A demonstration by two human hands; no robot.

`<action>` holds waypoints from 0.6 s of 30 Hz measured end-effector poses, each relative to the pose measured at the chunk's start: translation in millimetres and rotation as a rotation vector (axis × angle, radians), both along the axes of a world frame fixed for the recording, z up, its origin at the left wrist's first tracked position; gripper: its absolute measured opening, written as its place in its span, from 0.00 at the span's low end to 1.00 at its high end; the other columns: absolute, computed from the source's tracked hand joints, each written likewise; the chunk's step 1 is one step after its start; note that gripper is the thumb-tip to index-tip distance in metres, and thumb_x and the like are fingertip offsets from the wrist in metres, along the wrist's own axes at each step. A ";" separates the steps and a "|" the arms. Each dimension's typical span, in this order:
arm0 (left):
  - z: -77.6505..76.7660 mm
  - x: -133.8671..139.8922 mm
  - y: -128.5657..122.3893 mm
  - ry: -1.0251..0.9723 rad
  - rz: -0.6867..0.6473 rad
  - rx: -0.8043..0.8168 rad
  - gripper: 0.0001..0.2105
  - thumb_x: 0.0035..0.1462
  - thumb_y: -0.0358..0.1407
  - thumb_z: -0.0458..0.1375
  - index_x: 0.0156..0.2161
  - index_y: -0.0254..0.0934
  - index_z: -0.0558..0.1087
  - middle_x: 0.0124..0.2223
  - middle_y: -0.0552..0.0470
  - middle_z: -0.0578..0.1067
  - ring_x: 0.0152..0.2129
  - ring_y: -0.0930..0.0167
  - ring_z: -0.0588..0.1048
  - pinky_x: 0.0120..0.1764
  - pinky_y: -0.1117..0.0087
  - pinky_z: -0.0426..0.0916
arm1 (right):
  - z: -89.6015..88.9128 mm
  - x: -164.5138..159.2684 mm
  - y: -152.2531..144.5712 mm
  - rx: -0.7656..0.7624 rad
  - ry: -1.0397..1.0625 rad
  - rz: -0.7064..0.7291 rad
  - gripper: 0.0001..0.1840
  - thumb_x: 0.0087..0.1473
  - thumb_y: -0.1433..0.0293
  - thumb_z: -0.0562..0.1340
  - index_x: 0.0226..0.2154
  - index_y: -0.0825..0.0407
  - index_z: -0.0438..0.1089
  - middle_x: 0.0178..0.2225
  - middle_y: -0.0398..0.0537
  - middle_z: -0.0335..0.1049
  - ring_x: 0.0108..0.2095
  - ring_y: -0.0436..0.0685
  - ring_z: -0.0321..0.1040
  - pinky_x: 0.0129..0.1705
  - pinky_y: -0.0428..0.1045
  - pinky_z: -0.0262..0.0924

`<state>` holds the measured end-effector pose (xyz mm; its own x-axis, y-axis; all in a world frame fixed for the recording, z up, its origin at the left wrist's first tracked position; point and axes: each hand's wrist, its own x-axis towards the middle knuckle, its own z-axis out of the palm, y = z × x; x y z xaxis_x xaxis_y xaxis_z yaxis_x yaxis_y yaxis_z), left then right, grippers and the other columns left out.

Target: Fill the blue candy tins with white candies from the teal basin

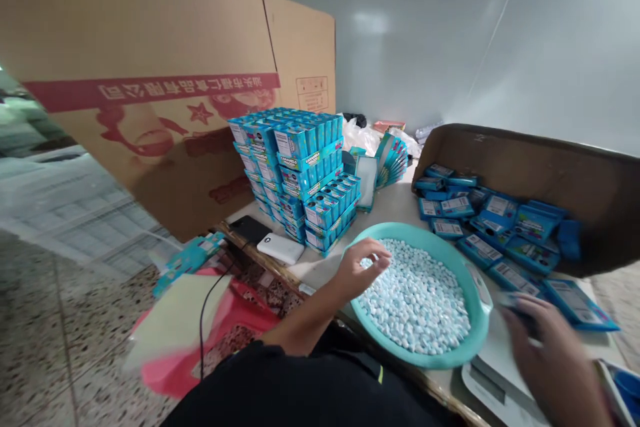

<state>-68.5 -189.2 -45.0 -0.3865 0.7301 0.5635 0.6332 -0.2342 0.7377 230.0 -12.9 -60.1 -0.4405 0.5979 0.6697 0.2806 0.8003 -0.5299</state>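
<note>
My left hand hovers over the left rim of a turquoise basin, its fingers loosely curled and the thumb a little apart. No object shows between them. The basin holds many small white and pale-blue candies. At the basin's right side my right hand is smeared by motion, above a white digital scale. Its fingers are bent round something small and dark that is too blurred to name.
Stacked trays of blue candy boxes stand behind the basin, beside a white power bank and a dark phone. An open carton with loose blue boxes lies right. A large cardboard sheet rises left.
</note>
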 end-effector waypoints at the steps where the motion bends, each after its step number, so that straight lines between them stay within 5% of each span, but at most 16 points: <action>1: 2.9 7.1 1.2 -0.041 -0.091 -0.055 0.27 0.68 0.61 0.58 0.40 0.36 0.83 0.39 0.41 0.84 0.35 0.64 0.83 0.37 0.66 0.80 | 0.9 -23.9 -9.9 0.017 -0.024 0.145 0.11 0.69 0.56 0.63 0.40 0.45 0.74 0.43 0.53 0.78 0.43 0.62 0.77 0.44 0.56 0.75; 4: 6.7 20.0 2.5 -0.292 -0.259 -0.229 0.28 0.59 0.60 0.68 0.48 0.35 0.84 0.41 0.43 0.84 0.33 0.67 0.83 0.37 0.70 0.78 | 10.2 -90.3 -44.3 -0.007 -0.046 0.438 0.05 0.71 0.66 0.61 0.40 0.46 0.71 0.39 0.49 0.76 0.38 0.57 0.75 0.39 0.52 0.72; 7: 2.8 17.7 -1.8 -0.586 -0.210 -0.277 0.33 0.51 0.59 0.74 0.52 0.33 0.83 0.40 0.45 0.83 0.31 0.69 0.81 0.36 0.70 0.77 | 15.2 -132.0 -71.2 -0.098 0.019 0.493 0.06 0.71 0.70 0.60 0.38 0.47 0.69 0.38 0.48 0.74 0.38 0.56 0.73 0.40 0.50 0.70; 10: -3.4 6.9 -13.0 -0.661 -0.163 -0.259 0.29 0.49 0.54 0.76 0.46 0.33 0.83 0.37 0.46 0.82 0.32 0.69 0.81 0.38 0.69 0.77 | 5.8 -146.4 -82.8 -0.123 0.032 0.544 0.05 0.71 0.70 0.60 0.41 0.48 0.70 0.40 0.50 0.74 0.41 0.57 0.74 0.43 0.52 0.71; 13: -2.9 -8.6 -27.6 -0.573 -0.057 -0.234 0.21 0.51 0.48 0.74 0.43 0.33 0.81 0.34 0.48 0.82 0.30 0.69 0.81 0.36 0.71 0.76 | -9.2 -143.5 -81.4 -0.134 -0.033 0.582 0.06 0.71 0.68 0.60 0.48 0.49 0.73 0.43 0.52 0.76 0.43 0.59 0.75 0.45 0.54 0.71; 18: 20.7 -65.3 -50.3 -0.142 0.432 -0.013 0.12 0.59 0.43 0.68 0.42 0.37 0.80 0.39 0.46 0.82 0.35 0.66 0.81 0.45 0.64 0.78 | -19.7 -130.8 -68.3 -0.289 -0.052 0.508 0.09 0.71 0.64 0.61 0.46 0.48 0.75 0.43 0.52 0.76 0.44 0.61 0.76 0.45 0.55 0.71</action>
<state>-133.8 -239.5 -24.4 -0.7303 0.4911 0.4749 0.5631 0.0392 0.8254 99.2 -81.2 -79.9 -0.7473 0.4586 0.4809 -0.0690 0.6662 -0.7425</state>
